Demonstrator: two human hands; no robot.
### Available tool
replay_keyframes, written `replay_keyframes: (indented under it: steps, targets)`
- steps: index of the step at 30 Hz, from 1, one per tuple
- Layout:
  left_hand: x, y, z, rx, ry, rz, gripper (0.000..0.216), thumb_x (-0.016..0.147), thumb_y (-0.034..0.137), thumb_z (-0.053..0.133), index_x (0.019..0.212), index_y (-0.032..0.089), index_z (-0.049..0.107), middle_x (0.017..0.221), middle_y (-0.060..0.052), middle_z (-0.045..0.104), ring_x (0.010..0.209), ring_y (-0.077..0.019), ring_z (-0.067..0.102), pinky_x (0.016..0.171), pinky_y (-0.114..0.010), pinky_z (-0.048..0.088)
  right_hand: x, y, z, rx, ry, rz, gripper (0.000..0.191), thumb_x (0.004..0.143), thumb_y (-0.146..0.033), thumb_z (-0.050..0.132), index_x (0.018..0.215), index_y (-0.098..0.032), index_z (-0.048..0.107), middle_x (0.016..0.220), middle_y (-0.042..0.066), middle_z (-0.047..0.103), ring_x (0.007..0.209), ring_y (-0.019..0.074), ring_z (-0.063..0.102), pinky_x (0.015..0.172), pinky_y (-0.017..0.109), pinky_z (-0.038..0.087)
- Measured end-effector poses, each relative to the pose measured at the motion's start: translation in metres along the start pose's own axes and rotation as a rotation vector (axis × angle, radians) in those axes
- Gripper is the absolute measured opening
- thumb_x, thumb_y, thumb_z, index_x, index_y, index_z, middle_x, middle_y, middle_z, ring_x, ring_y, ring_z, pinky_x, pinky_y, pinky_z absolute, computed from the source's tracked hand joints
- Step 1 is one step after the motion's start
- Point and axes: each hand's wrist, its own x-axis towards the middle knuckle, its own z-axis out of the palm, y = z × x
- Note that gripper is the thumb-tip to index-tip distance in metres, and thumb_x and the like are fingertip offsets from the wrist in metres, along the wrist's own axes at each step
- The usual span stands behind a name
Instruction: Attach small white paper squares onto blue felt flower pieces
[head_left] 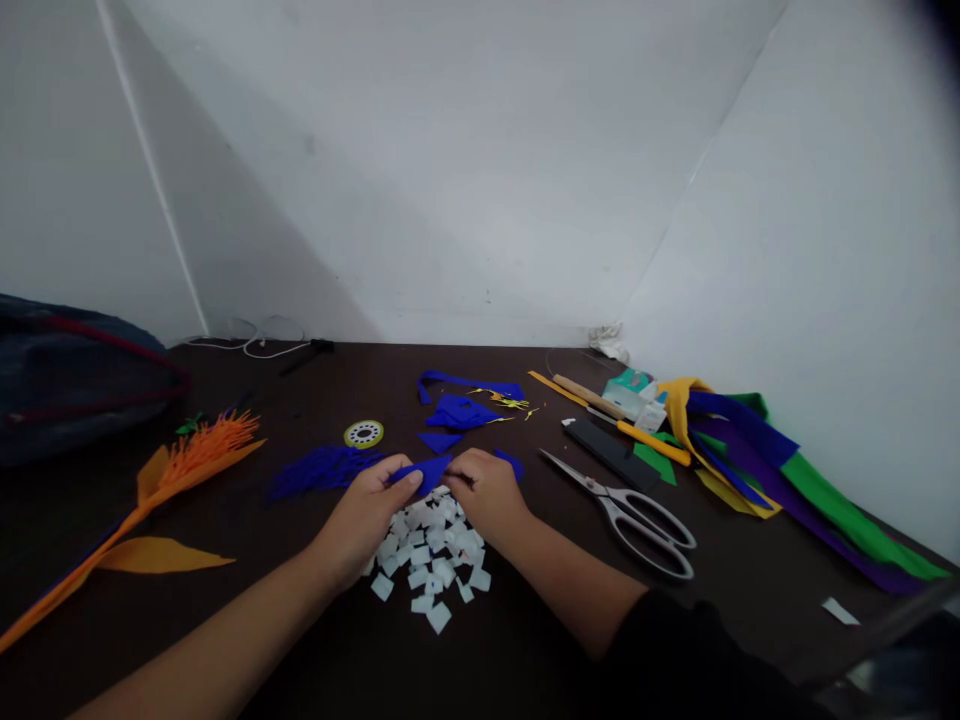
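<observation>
Between my hands is a small piece of blue felt [426, 474]. My left hand [369, 505] pinches its left side between thumb and fingers. At its right tip the fingers of my right hand [487, 495] are pressed together on the felt. Below my hands lies a heap of small white paper squares [436, 560]. More blue felt pieces [459, 410] lie just beyond, and one blue scrap [510, 463] shows behind my right hand. A bundle of blue fringe [319, 472] rests left of my left hand.
At right lie scissors [630, 510], a black flat case [611, 453], a yellow-handled tool [652, 442] and coloured felt strips [795, 480]. An orange felt flower [202, 450], a yellow-rimmed disc [364, 433] and a dark bag [75, 380] are at left. A white wall [480, 200] bounds the table.
</observation>
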Motion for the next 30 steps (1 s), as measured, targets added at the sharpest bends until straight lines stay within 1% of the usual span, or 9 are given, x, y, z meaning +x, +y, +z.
replay_keyframes:
  steps: [4, 7, 11, 15, 17, 19, 24, 26, 30]
  targets:
    - [0.001, 0.002, -0.002, 0.033, -0.020, -0.003, 0.020, 0.064, 0.035, 0.060, 0.068, 0.016, 0.056, 0.054, 0.001, 0.056, 0.056, -0.0156, 0.055, 0.055, -0.025, 0.042, 0.002, 0.000, -0.003, 0.050, -0.032, 0.028, 0.012, 0.070, -0.009, 0.054, 0.073, -0.020, 0.061, 0.072, -0.001, 0.059, 0.069, 0.0112, 0.054, 0.065, 0.022, 0.042]
    - [0.001, 0.004, -0.001, -0.018, -0.064, -0.020, 0.017, 0.066, 0.032, 0.060, 0.067, 0.016, 0.055, 0.058, 0.000, 0.057, 0.061, -0.0161, 0.057, 0.062, -0.027, 0.044, 0.002, 0.002, -0.004, 0.067, -0.057, 0.039, 0.012, 0.069, -0.012, 0.056, 0.077, -0.020, 0.061, 0.070, -0.001, 0.058, 0.067, 0.0110, 0.054, 0.062, 0.021, 0.041]
    - [0.002, 0.003, 0.001, -0.176, -0.126, -0.034, 0.013, 0.069, 0.027, 0.059, 0.070, 0.015, 0.054, 0.071, -0.002, 0.061, 0.074, -0.0170, 0.058, 0.072, -0.029, 0.045, 0.001, 0.001, -0.005, 0.024, -0.082, -0.037, 0.010, 0.072, -0.014, 0.054, 0.075, -0.021, 0.061, 0.071, -0.001, 0.058, 0.069, 0.0108, 0.054, 0.064, 0.022, 0.042]
    - [0.003, 0.001, 0.003, -0.244, -0.105, -0.031, 0.008, 0.070, 0.021, 0.059, 0.075, 0.014, 0.057, 0.080, -0.005, 0.063, 0.080, -0.0169, 0.059, 0.078, -0.029, 0.045, 0.001, -0.002, -0.006, 0.004, -0.034, -0.094, 0.012, 0.072, -0.012, 0.052, 0.074, -0.020, 0.060, 0.072, 0.000, 0.059, 0.072, 0.0119, 0.054, 0.068, 0.024, 0.043]
    - [0.004, 0.000, 0.002, -0.277, -0.108, -0.039, 0.008, 0.071, 0.018, 0.059, 0.077, 0.014, 0.057, 0.085, -0.006, 0.063, 0.083, -0.0172, 0.059, 0.080, -0.029, 0.045, 0.001, -0.002, -0.005, 0.046, 0.004, -0.066, 0.013, 0.071, -0.010, 0.052, 0.074, -0.020, 0.060, 0.072, 0.000, 0.060, 0.072, 0.0120, 0.055, 0.068, 0.024, 0.044]
    - [0.004, 0.001, 0.000, -0.319, -0.135, -0.064, 0.006, 0.072, 0.017, 0.058, 0.077, 0.014, 0.057, 0.087, -0.007, 0.063, 0.084, -0.0185, 0.060, 0.080, -0.031, 0.045, 0.001, -0.001, -0.004, 0.133, 0.025, 0.002, 0.015, 0.069, -0.009, 0.051, 0.075, -0.020, 0.060, 0.074, 0.000, 0.061, 0.070, 0.0119, 0.056, 0.066, 0.025, 0.045]
    - [0.006, -0.001, -0.003, -0.343, -0.131, -0.119, 0.007, 0.074, 0.015, 0.056, 0.080, 0.014, 0.053, 0.086, -0.009, 0.064, 0.084, -0.0219, 0.061, 0.078, -0.036, 0.047, 0.000, 0.004, 0.000, 0.448, -0.016, 0.189, 0.013, 0.069, -0.011, 0.050, 0.078, -0.018, 0.056, 0.079, 0.002, 0.063, 0.073, 0.0126, 0.060, 0.065, 0.027, 0.048]
    - [0.006, -0.001, -0.003, -0.344, -0.126, -0.111, 0.006, 0.074, 0.015, 0.055, 0.079, 0.013, 0.053, 0.087, -0.010, 0.064, 0.085, -0.0224, 0.061, 0.078, -0.037, 0.047, -0.001, 0.006, 0.001, 0.478, -0.016, 0.207, 0.010, 0.069, -0.012, 0.051, 0.077, -0.018, 0.055, 0.077, 0.001, 0.063, 0.071, 0.0126, 0.060, 0.065, 0.027, 0.048]
    - [0.006, -0.001, -0.003, -0.352, -0.129, -0.109, 0.007, 0.075, 0.015, 0.054, 0.081, 0.013, 0.051, 0.087, -0.011, 0.065, 0.086, -0.0229, 0.061, 0.078, -0.036, 0.048, -0.002, 0.009, 0.000, 0.403, -0.022, 0.204, 0.008, 0.071, -0.014, 0.051, 0.077, -0.017, 0.056, 0.076, 0.002, 0.063, 0.070, 0.0126, 0.059, 0.064, 0.027, 0.047]
